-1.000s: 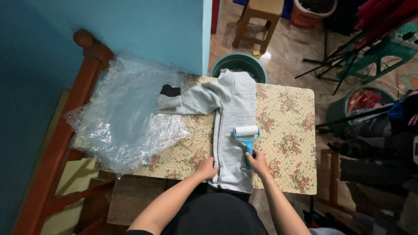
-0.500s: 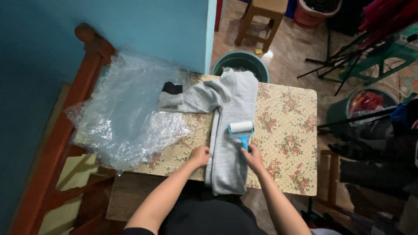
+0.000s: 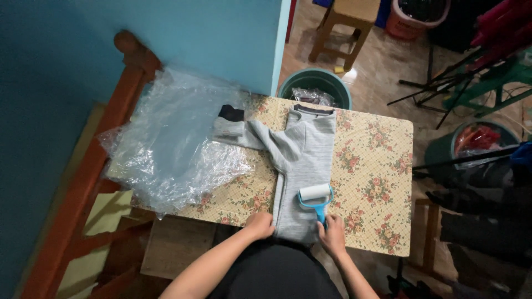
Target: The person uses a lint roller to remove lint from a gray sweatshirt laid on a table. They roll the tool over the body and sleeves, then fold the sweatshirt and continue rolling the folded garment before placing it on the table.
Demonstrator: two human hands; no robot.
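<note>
Here, low in the middle of the frame, my right hand is closed around the blue handle of a lint roller, whose white roll lies on the lower right part of a grey sweater. My left hand presses flat, fingers curled, on the sweater's near hem, holding nothing. The sweater lies folded lengthwise at frame centre on a floral-covered bench, one sleeve stretched toward the upper left, dark cuff at its end. Crumpled clear plastic sheeting covers the bench's left end. A green bucket stands beyond the far edge, a wooden stool above it.
</note>
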